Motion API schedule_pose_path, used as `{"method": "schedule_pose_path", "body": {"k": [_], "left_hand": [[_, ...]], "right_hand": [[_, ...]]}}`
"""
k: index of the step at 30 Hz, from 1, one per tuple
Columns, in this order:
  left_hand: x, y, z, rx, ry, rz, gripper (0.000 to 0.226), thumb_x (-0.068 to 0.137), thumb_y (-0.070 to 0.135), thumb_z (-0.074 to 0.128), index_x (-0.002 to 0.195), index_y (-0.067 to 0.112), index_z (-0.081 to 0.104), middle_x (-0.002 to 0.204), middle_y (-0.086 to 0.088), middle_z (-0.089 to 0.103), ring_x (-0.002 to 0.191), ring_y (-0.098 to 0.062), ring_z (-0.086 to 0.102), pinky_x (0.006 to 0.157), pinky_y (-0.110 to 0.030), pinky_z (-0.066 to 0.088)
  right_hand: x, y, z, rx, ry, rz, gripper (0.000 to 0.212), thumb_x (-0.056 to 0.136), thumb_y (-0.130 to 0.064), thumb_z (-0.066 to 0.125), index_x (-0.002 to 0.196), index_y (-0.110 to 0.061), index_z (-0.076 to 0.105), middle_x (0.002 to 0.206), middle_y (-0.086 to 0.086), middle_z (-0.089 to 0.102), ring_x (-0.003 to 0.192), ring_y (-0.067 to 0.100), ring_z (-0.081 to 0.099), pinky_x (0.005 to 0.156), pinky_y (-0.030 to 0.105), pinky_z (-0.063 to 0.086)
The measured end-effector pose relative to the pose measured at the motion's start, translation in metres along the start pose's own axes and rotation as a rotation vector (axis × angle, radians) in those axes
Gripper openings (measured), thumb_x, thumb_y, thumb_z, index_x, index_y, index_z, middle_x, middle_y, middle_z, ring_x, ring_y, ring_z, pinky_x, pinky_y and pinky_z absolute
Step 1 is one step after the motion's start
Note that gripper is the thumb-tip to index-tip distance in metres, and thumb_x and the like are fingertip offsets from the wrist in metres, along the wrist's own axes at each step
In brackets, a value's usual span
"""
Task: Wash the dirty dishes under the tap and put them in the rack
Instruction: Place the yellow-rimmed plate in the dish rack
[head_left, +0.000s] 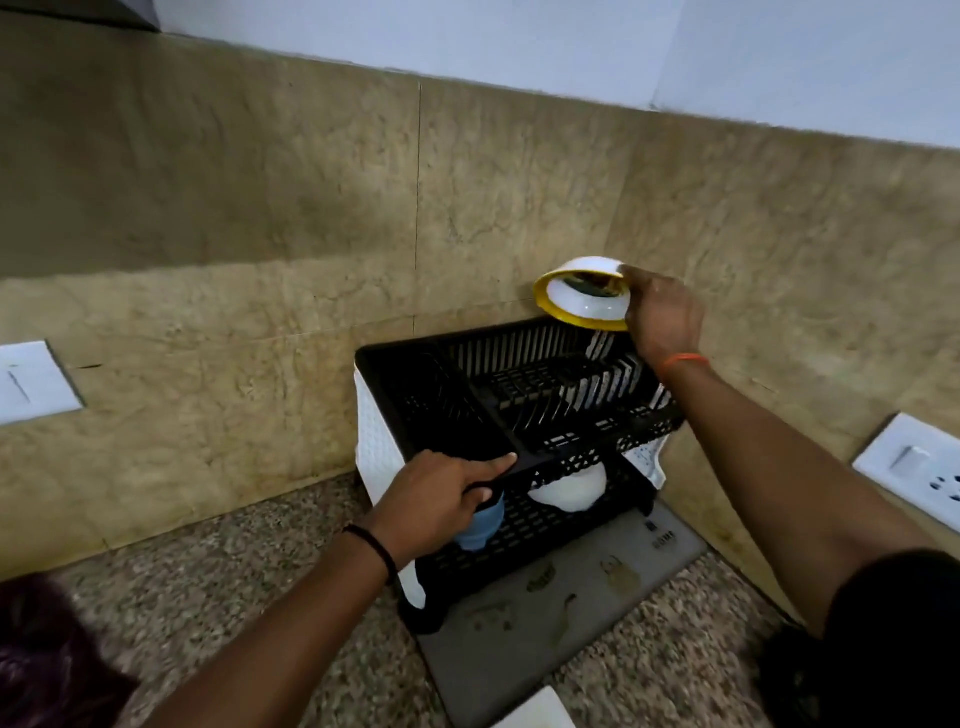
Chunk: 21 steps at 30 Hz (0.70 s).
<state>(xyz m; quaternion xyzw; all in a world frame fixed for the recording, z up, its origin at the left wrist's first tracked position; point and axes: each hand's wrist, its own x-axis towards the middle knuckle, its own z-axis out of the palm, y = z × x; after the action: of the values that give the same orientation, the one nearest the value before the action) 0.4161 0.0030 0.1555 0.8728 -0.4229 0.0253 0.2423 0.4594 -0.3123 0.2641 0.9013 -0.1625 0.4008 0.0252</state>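
Observation:
A black two-tier dish rack (405, 364) stands in the corner against the tiled wall. My right hand (662, 317) holds a white bowl with a yellow rim (584, 301), tilted on its side, just above the rack's back right corner. My left hand (441, 499) grips the front edge of the upper tier, with the index finger stretched along the rim. On the lower tier sit a light blue cup (480, 527), partly hidden by my left hand, and an upturned white bowl (569, 491).
The rack sits on a grey drying mat (545, 613) on a speckled granite counter (249, 551). White wall switches are at the left (31, 384) and right (914, 467). A white object's corner (535, 712) shows at the bottom edge.

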Motion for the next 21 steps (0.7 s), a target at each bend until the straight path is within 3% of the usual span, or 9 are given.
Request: {"method": "schedule_pose_path", "body": {"k": [4, 6, 8, 11, 16, 19, 21], "left_hand": [[0.001, 0.000, 0.002, 0.003, 0.034, 0.014, 0.048, 0.097, 0.030, 0.048, 0.141, 0.048, 0.036, 0.109, 0.006, 0.071, 0.093, -0.012, 0.063, 0.069, -0.018, 0.041], [-0.002, 0.001, 0.001, -0.010, 0.036, 0.017, 0.048, 0.098, 0.030, 0.049, 0.141, 0.047, 0.036, 0.103, 0.008, 0.071, 0.086, -0.009, 0.061, 0.058, -0.011, 0.034], [-0.003, 0.001, -0.002, -0.023, 0.042, 0.019, 0.048, 0.098, 0.029, 0.049, 0.141, 0.047, 0.038, 0.097, 0.009, 0.071, 0.081, -0.009, 0.060, 0.054, -0.007, 0.031], [-0.004, 0.003, -0.002, -0.018, 0.049, 0.020, 0.048, 0.097, 0.030, 0.050, 0.140, 0.048, 0.038, 0.093, 0.010, 0.071, 0.075, -0.004, 0.055, 0.054, -0.006, 0.032], [-0.006, 0.007, -0.006, -0.023, 0.057, 0.008, 0.048, 0.096, 0.028, 0.053, 0.139, 0.046, 0.040, 0.093, 0.008, 0.072, 0.073, -0.001, 0.053, 0.056, -0.002, 0.032], [-0.006, 0.008, -0.007, -0.019, 0.060, 0.007, 0.048, 0.096, 0.027, 0.053, 0.138, 0.047, 0.041, 0.087, 0.006, 0.072, 0.058, 0.001, 0.045, 0.055, -0.004, 0.033], [-0.007, 0.009, -0.007, -0.031, 0.057, 0.007, 0.048, 0.096, 0.027, 0.053, 0.138, 0.047, 0.040, 0.091, 0.006, 0.072, 0.064, 0.000, 0.052, 0.055, -0.004, 0.033]], "right_hand": [[-0.004, -0.004, 0.035, 0.057, -0.089, -0.169, 0.044, 0.083, -0.004, 0.046, 0.122, -0.012, 0.066, 0.119, 0.019, 0.067, 0.102, 0.038, 0.066, 0.084, 0.044, 0.054], [-0.019, -0.003, 0.055, 0.074, -0.167, -0.241, 0.044, 0.082, -0.001, 0.045, 0.120, -0.007, 0.066, 0.126, 0.021, 0.063, 0.112, 0.039, 0.062, 0.088, 0.049, 0.053], [-0.030, -0.004, 0.069, 0.107, -0.259, -0.199, 0.046, 0.086, 0.004, 0.044, 0.127, -0.005, 0.061, 0.139, 0.019, 0.053, 0.131, 0.035, 0.048, 0.103, 0.048, 0.045], [-0.024, 0.000, 0.073, 0.238, -0.345, -0.107, 0.049, 0.088, 0.010, 0.046, 0.133, -0.005, 0.056, 0.147, 0.016, 0.044, 0.141, 0.028, 0.036, 0.117, 0.041, 0.029], [-0.044, 0.026, 0.057, 0.222, -0.372, -0.087, 0.070, 0.076, 0.019, 0.051, 0.142, -0.005, 0.046, 0.152, 0.015, 0.036, 0.144, 0.029, 0.030, 0.116, 0.028, 0.017], [-0.062, 0.034, 0.054, 0.184, -0.580, -0.059, 0.069, 0.084, 0.008, 0.049, 0.149, -0.007, 0.033, 0.157, 0.016, 0.026, 0.145, 0.032, 0.027, 0.119, 0.033, 0.018], [-0.060, 0.032, 0.055, 0.150, -0.710, -0.014, 0.071, 0.087, 0.003, 0.045, 0.153, -0.010, 0.022, 0.161, 0.013, 0.014, 0.147, 0.031, 0.020, 0.119, 0.036, 0.021]]}}
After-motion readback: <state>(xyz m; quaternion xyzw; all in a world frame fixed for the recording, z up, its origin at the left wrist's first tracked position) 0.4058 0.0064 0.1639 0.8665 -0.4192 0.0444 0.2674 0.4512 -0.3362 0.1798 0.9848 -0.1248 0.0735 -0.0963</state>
